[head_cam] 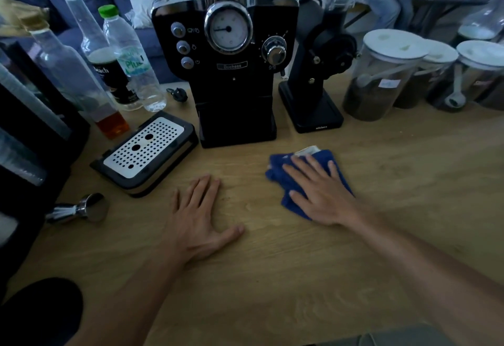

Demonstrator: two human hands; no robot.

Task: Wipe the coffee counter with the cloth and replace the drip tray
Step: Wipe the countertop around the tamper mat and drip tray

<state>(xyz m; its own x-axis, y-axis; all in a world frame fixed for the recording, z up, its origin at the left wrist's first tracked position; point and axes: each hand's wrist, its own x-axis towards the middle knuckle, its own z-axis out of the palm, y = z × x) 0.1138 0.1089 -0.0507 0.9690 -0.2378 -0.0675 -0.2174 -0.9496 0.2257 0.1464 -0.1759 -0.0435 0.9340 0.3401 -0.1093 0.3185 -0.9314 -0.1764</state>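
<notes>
A blue cloth (pixel 281 173) lies on the wooden counter (pixel 272 263), in front of the coffee grinder. My right hand (pixel 319 190) presses flat on the cloth, fingers spread. My left hand (pixel 199 220) rests palm down on the bare counter, holding nothing. The drip tray (pixel 144 152), black with a perforated metal grate, sits at an angle on the counter, left of the black espresso machine (pixel 231 72) and out of its base. A small white object (pixel 308 151) peeks out from under the cloth's far edge.
A metal tamper (pixel 81 209) lies on its side near the left edge. Bottles (pixel 109 72) stand behind the drip tray. A black grinder (pixel 313 86) and lidded jars (pixel 381 78) stand at the back right. A black box (pixel 27 141) lines the left side.
</notes>
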